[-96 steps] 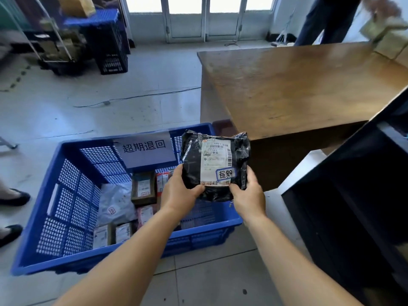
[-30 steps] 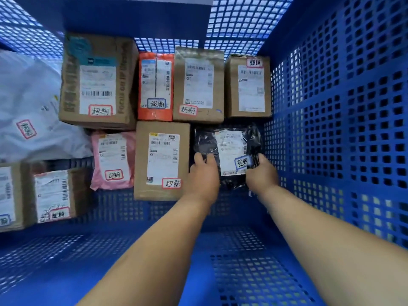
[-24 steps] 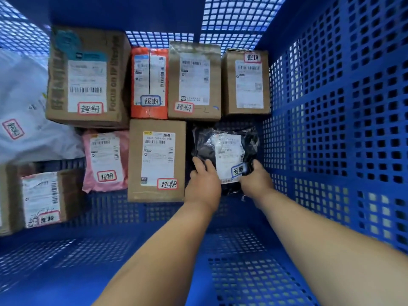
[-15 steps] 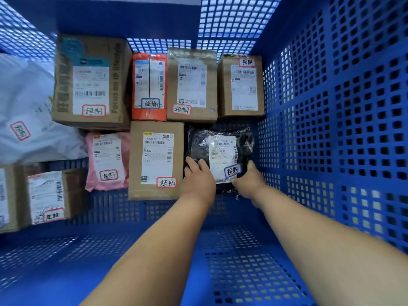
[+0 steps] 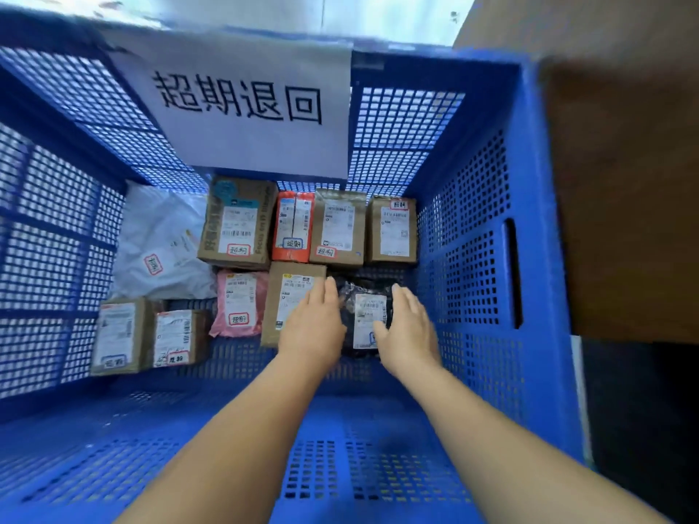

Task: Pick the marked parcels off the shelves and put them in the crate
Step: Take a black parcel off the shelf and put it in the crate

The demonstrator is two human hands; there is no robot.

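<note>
Both hands (image 5: 314, 327) (image 5: 406, 330) released one black parcel (image 5: 368, 315).

black parcel (image 5: 368, 315) (label up), crate (image 5: 472, 228), open hands

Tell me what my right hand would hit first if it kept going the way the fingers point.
Probably the small brown box in the far right corner. The right hand points past the black parcel; depth is unclear.
</note>
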